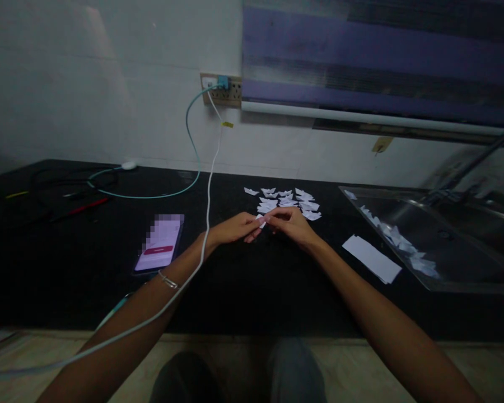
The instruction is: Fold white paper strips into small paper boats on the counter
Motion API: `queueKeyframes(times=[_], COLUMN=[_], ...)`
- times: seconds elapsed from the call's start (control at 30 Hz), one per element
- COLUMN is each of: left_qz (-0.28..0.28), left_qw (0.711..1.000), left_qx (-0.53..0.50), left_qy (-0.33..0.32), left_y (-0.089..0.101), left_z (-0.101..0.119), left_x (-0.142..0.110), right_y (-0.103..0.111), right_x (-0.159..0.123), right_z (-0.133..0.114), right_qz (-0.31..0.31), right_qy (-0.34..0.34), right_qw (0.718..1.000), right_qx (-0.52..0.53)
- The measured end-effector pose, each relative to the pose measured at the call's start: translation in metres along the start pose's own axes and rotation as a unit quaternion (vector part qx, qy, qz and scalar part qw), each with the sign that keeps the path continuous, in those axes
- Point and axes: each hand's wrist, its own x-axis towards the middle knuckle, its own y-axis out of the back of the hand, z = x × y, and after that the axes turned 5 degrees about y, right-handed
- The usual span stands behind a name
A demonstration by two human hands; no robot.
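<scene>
Both hands meet over the middle of the black counter, pinching a small folded piece of white paper [261, 222]. My left hand [236, 228] grips its left side, fingers closed beneath it. From the right, my right hand [289, 225] closes thumb and forefinger on its edge. Fingers cover much of the paper, so its exact fold is hard to make out. Just beyond the hands, several white folded paper boats [286, 200] lie grouped in rough rows. A stack of white paper sheets [372, 258] rests to the right of my right forearm.
A metal sink [457, 246] is set in at the right, more folded papers [399, 240] along its left rim. A lit phone [160, 243] lies left. A white cable [209, 207] crosses over my left forearm from the wall socket [234, 92]. Teal cable [151, 196] loops behind.
</scene>
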Motion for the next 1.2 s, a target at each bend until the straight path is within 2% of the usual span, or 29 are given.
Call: queueKeyframes(times=[0.13, 0.23, 0.47, 0.6, 0.8, 0.87, 1.0, 1.07, 1.2], left_qz=[0.03, 0.041, 0.127, 0.143, 0.132, 0.143, 0.17, 0.194, 0.206], left_qw=[0.998, 0.996, 0.986, 0.984, 0.982, 0.979, 0.974, 0.972, 0.976], left_qx=[0.047, 0.081, 0.092, 0.088, 0.127, 0.141, 0.152, 0.13, 0.073], left_qy=[0.004, -0.025, -0.052, -0.059, -0.039, -0.039, -0.011, 0.003, 0.01], left_y=[0.001, 0.001, -0.005, -0.006, -0.002, -0.003, -0.007, -0.009, -0.014], left_z=[-0.001, -0.003, -0.003, -0.003, -0.012, -0.011, -0.006, -0.003, 0.002], left_x=[0.0, 0.0, 0.005, 0.005, 0.003, 0.004, 0.005, 0.006, 0.008], right_y=[-0.003, -0.005, -0.014, -0.021, -0.011, -0.01, -0.017, -0.022, -0.032], right_x=[-0.001, -0.001, 0.0, -0.002, 0.0, 0.001, 0.001, 0.0, -0.002], right_z=[-0.001, 0.0, -0.001, -0.004, 0.0, 0.0, -0.004, -0.006, -0.01], right_qz=[-0.015, -0.015, 0.091, 0.126, 0.044, 0.043, 0.093, 0.115, 0.164], right_qy=[-0.025, -0.007, 0.039, 0.046, 0.023, 0.032, 0.036, 0.033, 0.04], right_qw=[0.999, 1.0, 0.995, 0.991, 0.999, 0.998, 0.995, 0.993, 0.985], right_qx=[0.013, 0.013, 0.008, 0.01, 0.019, 0.011, 0.01, 0.017, 0.027])
